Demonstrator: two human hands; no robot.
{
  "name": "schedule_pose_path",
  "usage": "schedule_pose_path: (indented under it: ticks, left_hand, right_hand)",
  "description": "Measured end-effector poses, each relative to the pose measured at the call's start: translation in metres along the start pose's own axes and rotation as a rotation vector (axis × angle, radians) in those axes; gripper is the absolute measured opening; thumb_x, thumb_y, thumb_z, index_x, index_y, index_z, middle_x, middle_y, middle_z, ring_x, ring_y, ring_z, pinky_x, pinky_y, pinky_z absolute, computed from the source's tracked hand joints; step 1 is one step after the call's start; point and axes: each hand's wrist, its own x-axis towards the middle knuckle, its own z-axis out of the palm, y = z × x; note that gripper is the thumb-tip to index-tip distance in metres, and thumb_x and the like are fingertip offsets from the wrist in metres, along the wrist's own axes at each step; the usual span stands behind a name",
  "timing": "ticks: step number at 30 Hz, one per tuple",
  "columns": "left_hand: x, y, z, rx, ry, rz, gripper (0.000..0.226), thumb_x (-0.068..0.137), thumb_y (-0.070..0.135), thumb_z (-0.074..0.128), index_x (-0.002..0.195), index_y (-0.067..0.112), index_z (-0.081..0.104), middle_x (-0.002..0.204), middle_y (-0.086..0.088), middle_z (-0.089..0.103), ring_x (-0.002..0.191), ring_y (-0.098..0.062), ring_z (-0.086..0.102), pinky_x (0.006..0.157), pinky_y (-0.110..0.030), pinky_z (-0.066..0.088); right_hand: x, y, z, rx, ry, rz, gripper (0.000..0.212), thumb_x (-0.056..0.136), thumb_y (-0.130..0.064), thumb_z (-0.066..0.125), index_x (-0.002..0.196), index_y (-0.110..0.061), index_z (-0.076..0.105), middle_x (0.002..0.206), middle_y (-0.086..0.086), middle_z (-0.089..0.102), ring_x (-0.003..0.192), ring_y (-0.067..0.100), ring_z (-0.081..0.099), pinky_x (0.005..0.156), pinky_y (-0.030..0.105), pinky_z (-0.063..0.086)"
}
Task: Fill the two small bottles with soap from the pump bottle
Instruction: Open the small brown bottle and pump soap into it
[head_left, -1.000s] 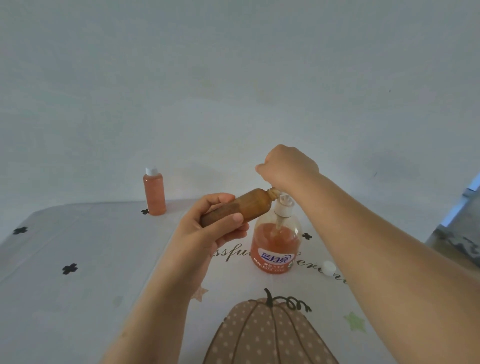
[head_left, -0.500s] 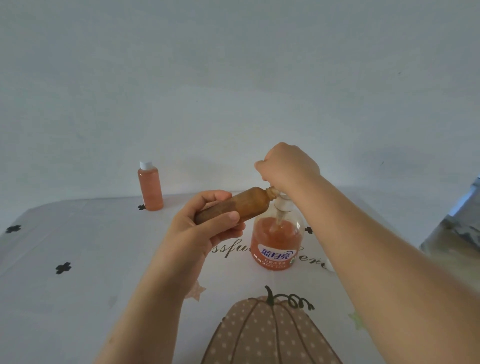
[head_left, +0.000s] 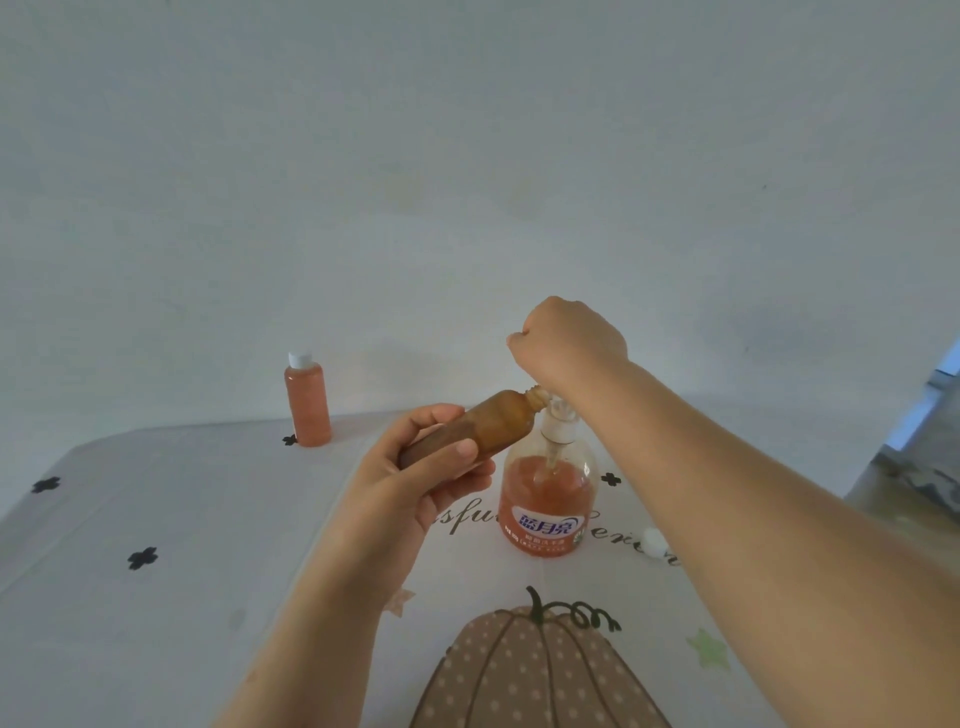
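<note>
Soap (head_left: 535, 491) half-fills pump bottle (head_left: 544, 529); L hand (head_left: 410, 483) grips small bottle (head_left: 493, 423), R hand (head_left: 569, 338) clenched atop it.

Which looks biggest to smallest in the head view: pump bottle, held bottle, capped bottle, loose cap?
1. pump bottle
2. held bottle and capped bottle look alike; nearness makes it unsure
3. loose cap

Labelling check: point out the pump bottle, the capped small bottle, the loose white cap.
pump bottle (head_left: 530, 493), head view, orange body above label.
capped small bottle (head_left: 307, 405), head view, mid body.
loose white cap (head_left: 652, 542), head view, visible top.
</note>
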Motion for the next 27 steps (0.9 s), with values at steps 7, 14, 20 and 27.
schedule_pose_path:
  ticks: [7, 14, 20, 27]
  left_hand:
    - [-0.002, 0.002, 0.001, 0.040, 0.031, 0.016, 0.040, 0.066, 0.005, 0.073, 0.105, 0.006, 0.066, 0.097, -0.013, 0.073, 0.078, -0.032, 0.069, 0.073, -0.031, 0.059]
    - [0.000, 0.001, -0.001, 0.103, 0.053, 0.018, 0.046, 0.062, 0.000, 0.082, 0.105, 0.005, 0.066, 0.092, -0.013, 0.072, 0.076, -0.034, 0.068, 0.073, -0.033, 0.061]
    - [-0.001, 0.001, -0.001, 0.109, 0.055, 0.032, 0.041, 0.064, 0.005, 0.074, 0.104, 0.006, 0.067, 0.095, -0.014, 0.072, 0.077, -0.034, 0.069, 0.076, -0.035, 0.061]
    - [-0.005, 0.006, 0.004, 0.079, 0.030, 0.049, 0.038, 0.067, 0.003, 0.081, 0.103, 0.009, 0.067, 0.097, -0.012, 0.072, 0.083, -0.035, 0.070, 0.077, -0.034, 0.060]
  right_hand:
    - [0.001, 0.001, 0.006, 0.017, -0.003, 0.003, 0.033, 0.091, -0.013, 0.050, 0.061, -0.015, 0.036, 0.058, -0.001, 0.037, 0.049, 0.019, 0.032, 0.048, 0.026, 0.023]
    - [0.005, 0.005, 0.016, 0.050, -0.071, 0.039, 0.019, 0.088, -0.014, 0.053, 0.069, -0.014, 0.051, 0.065, 0.001, 0.050, 0.054, 0.019, 0.044, 0.050, 0.024, 0.029]
    - [0.001, 0.005, 0.013, 0.068, -0.059, 0.039, 0.025, 0.089, -0.015, 0.052, 0.065, -0.014, 0.047, 0.062, 0.000, 0.048, 0.053, 0.020, 0.042, 0.050, 0.025, 0.027]
    - [0.000, 0.000, -0.002, -0.019, -0.022, -0.016, 0.031, 0.092, -0.016, 0.051, 0.063, -0.016, 0.040, 0.061, -0.001, 0.041, 0.052, 0.018, 0.037, 0.050, 0.025, 0.025]
